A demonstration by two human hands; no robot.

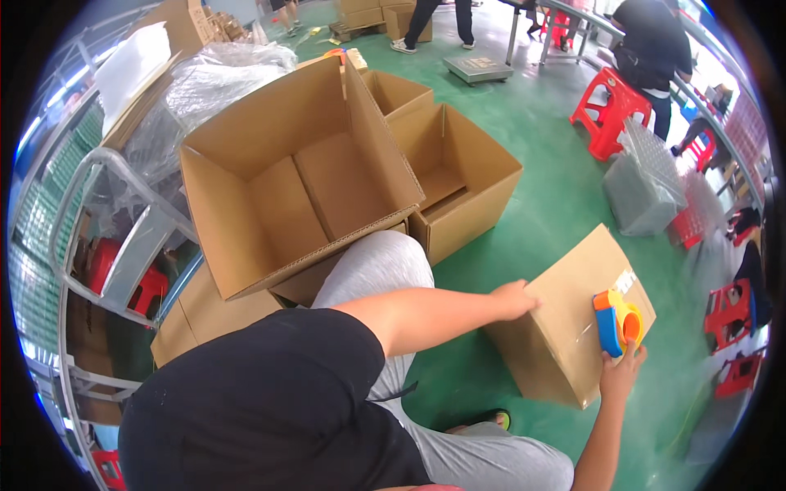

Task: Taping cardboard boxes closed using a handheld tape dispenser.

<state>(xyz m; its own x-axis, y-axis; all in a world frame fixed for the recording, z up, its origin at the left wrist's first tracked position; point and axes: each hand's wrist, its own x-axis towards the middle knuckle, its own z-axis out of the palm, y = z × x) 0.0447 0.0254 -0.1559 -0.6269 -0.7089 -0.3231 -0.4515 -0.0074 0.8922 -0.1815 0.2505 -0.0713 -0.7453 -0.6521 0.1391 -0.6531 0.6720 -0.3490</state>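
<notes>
My left hand (517, 300) grips the left edge of a cardboard box (550, 286) standing on the floor to my right. The box's upper face looks closed, with a white label (625, 281) near its far right edge. My right hand (622, 370) holds a small yellow, blue and orange plastic toy (607, 321) with a round orange ring. The toy is over that face; I cannot tell whether it touches the cardboard. Part of the right fingers is behind the toy.
A large open carton (336, 184) stands before my knees, with another open carton (467, 176) beside it. Ahead right are a red stool (614, 110) and a plastic-wrapped stack (643, 188). A platform scale (479, 69) lies farther off. At left is a metal-framed trolley (135, 237).
</notes>
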